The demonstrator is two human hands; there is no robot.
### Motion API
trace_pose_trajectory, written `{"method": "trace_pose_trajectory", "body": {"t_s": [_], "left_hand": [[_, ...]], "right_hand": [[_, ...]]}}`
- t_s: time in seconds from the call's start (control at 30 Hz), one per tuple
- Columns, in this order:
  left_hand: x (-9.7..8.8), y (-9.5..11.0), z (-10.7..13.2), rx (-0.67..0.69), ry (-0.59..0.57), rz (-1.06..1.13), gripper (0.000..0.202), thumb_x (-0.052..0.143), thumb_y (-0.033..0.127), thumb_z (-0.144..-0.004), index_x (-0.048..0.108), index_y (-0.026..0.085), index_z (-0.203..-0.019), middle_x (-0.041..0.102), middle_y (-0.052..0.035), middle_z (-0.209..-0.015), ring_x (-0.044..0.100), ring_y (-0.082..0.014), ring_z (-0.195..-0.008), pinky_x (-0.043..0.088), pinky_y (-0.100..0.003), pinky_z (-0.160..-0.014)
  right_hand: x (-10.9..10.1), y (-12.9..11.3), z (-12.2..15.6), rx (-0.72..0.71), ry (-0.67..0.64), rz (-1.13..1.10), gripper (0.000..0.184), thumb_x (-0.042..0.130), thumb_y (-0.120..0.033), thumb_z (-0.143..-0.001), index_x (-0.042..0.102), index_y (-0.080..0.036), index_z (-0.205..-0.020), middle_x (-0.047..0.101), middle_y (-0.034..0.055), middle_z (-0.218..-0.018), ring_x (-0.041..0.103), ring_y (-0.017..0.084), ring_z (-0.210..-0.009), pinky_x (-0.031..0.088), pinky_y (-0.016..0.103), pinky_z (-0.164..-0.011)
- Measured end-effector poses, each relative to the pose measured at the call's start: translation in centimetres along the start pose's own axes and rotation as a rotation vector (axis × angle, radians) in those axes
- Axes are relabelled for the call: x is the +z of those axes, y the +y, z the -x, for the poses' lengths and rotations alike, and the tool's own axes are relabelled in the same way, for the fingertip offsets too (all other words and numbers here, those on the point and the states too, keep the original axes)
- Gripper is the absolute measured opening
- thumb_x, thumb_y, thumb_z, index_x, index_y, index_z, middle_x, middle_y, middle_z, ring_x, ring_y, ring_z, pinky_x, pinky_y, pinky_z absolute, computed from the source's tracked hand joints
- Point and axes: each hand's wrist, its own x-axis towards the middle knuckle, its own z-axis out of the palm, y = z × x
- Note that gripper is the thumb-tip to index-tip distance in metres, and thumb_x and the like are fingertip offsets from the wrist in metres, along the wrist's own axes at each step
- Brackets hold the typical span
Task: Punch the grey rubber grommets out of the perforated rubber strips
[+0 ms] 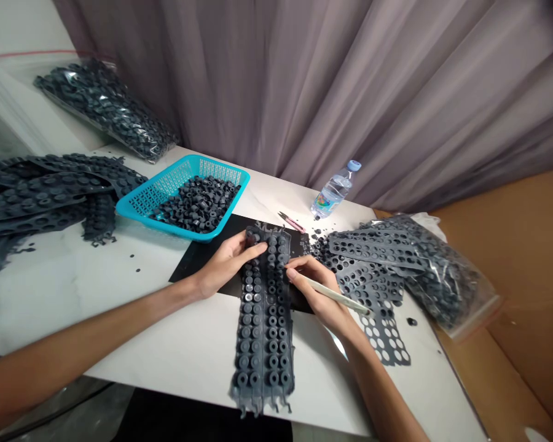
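A long dark grey moulded rubber sheet (263,319), with rows of round ring-shaped parts, lies over the black mat (203,261) and reaches past the table's front edge. My left hand (233,261) grips its upper left side, thumb on top and the fingers mostly hidden. In my right hand (316,285) is a slim pale-handled tool (341,298), held like a pen. Its working tip meets the sheet's right side, too small to make out. Left of the far end stands a turquoise basket (184,232) holding many small dark rubber rings (207,199).
More moulded sheets (41,196) are piled at left, below a clear bag of dark parts (105,110). Punched-out sheets (373,264) and another filled bag (451,288) lie at right. Pink-handled snips (292,222) and a water bottle (334,191) are near the curtain (267,80).
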Motion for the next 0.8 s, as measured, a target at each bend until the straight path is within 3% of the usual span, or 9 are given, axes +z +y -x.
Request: {"method": "trace_pose_trajectory", "body": {"t_s": [0.13,0.23,0.33,0.5,0.67,0.8], "left_hand": [[0.2,-0.3,0.1,-0.036,0.029,0.007,0.043,0.073,0.043,-0.092,0.065,0.019,-0.126,0.076,-0.0079,-0.117,0.072,-0.0253,-0.104,0.054,-0.037,-0.094],[0.6,-0.2,0.2,-0.038,0.098,0.021,0.039,0.077,0.042,-0.088,0.068,0.018,-0.117,0.076,-0.0074,-0.113,0.071,-0.0251,-0.104,0.054,-0.036,-0.093],[0.9,0.0,0.4,-0.086,0.124,0.069,0.038,0.078,0.042,-0.088,0.069,0.017,-0.116,0.076,-0.0065,-0.113,0.069,-0.0244,-0.107,0.053,-0.035,-0.095],[1.2,0.2,0.7,-0.189,0.074,0.107,0.036,0.074,0.043,-0.091,0.07,0.015,-0.112,0.075,-0.0082,-0.114,0.066,-0.0259,-0.113,0.051,-0.035,-0.096],[1.2,0.2,0.7,-0.129,0.03,0.103,0.044,0.076,0.037,-0.091,0.063,0.022,-0.131,0.07,-0.0047,-0.131,0.06,-0.0231,-0.125,0.046,-0.034,-0.107],[1.0,-0.1,0.6,-0.17,-0.033,0.043,0.041,0.076,0.04,-0.091,0.068,0.019,-0.125,0.073,-0.0069,-0.126,0.064,-0.0235,-0.119,0.046,-0.036,-0.106]], "right_hand": [[-0.1,-0.4,0.0,-0.012,0.02,-0.004,0.02,0.065,-0.043,-0.096,0.069,-0.023,-0.095,0.072,0.0046,-0.1,0.066,0.02,-0.089,0.053,0.035,-0.081],[-0.3,-0.6,0.1,-0.102,0.118,-0.042,0.017,0.068,-0.039,-0.095,0.07,-0.023,-0.095,0.072,0.006,-0.104,0.067,0.021,-0.093,0.054,0.036,-0.086],[-0.3,-0.7,0.3,-0.128,0.233,-0.108,0.014,0.069,-0.037,-0.095,0.069,-0.023,-0.1,0.072,0.0045,-0.097,0.068,0.019,-0.084,0.055,0.034,-0.081],[0.6,-0.4,0.7,-0.106,0.229,-0.079,0.017,0.074,-0.036,-0.093,0.067,-0.023,-0.101,0.072,0.0034,-0.091,0.07,0.018,-0.081,0.056,0.032,-0.076],[1.0,-0.1,0.8,-0.179,0.231,0.031,0.015,0.076,-0.032,-0.091,0.069,-0.023,-0.101,0.072,0.003,-0.096,0.069,0.017,-0.085,0.057,0.031,-0.08],[1.0,-0.1,0.8,-0.189,0.212,0.053,0.014,0.074,-0.029,-0.093,0.067,-0.023,-0.104,0.072,0.0028,-0.097,0.07,0.017,-0.086,0.057,0.031,-0.08]]}}
